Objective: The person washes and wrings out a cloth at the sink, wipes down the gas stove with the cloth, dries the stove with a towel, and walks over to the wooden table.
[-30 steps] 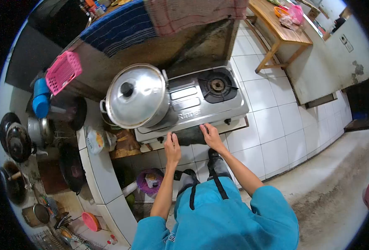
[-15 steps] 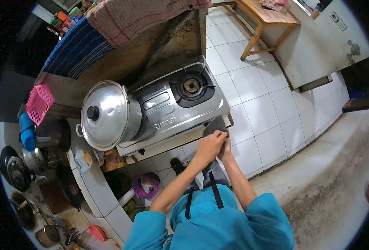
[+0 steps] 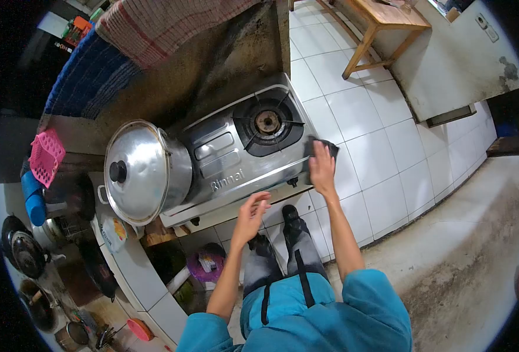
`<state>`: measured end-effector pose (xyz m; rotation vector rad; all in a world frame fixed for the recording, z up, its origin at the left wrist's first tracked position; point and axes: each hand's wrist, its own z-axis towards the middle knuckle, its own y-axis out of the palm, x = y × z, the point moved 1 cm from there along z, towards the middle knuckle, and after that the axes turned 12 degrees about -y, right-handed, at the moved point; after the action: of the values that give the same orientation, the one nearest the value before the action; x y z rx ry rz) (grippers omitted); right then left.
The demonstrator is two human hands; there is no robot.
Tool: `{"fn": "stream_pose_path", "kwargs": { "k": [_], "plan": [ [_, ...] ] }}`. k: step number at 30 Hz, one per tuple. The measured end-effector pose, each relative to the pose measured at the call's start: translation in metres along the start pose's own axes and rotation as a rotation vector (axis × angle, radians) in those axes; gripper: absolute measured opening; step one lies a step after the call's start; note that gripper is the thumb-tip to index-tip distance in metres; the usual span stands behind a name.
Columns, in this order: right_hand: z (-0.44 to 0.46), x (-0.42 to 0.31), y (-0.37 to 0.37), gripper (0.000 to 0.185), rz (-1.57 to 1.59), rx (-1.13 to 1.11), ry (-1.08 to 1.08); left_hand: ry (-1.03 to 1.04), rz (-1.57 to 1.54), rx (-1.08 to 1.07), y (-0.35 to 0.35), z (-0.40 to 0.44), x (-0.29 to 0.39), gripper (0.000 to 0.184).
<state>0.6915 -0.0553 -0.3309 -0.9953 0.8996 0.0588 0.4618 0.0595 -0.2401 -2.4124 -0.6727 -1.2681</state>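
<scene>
Near the front right corner of the silver gas stove (image 3: 227,179), my right hand (image 3: 323,169) presses a dark cloth (image 3: 328,146) against the stove's right edge. Its fingers lie flat over the cloth. My left hand (image 3: 252,212) hovers in front of the stove, with nothing in it and its fingers loosely apart. A bare burner (image 3: 267,122) is on the stove's right side. On the left side sits a large lidded metal pot (image 3: 139,170).
Towels (image 3: 171,26) hang over the partition behind the stove. A wooden table (image 3: 388,17) stands at the back right. On the left are a tiled counter (image 3: 133,270), a pink basket (image 3: 46,157) and dark pans. A purple bin (image 3: 203,267) is on the floor.
My hands were together on the cloth and have parted. The right hand has taken the cloth up to the stove's right edge; the left has let go and moved left.
</scene>
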Motion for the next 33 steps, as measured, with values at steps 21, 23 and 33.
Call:
{"fn": "stream_pose_path", "kwargs": {
  "k": [21, 23, 33],
  "plan": [
    [-0.027, -0.117, 0.149, 0.065, -0.386, -0.067, -0.028, -0.063, -0.369, 0.471, -0.118, -0.033, -0.141, 0.028],
    [-0.032, -0.149, 0.174, 0.066, -0.338, -0.104, -0.074, -0.1, -0.378, 0.482, -0.134, -0.043, -0.152, 0.028],
    [-0.052, -0.252, 0.248, 0.064, -0.145, -0.245, -0.452, -0.123, -0.296, 0.479, -0.213, -0.084, -0.192, 0.03]
  ]
}}
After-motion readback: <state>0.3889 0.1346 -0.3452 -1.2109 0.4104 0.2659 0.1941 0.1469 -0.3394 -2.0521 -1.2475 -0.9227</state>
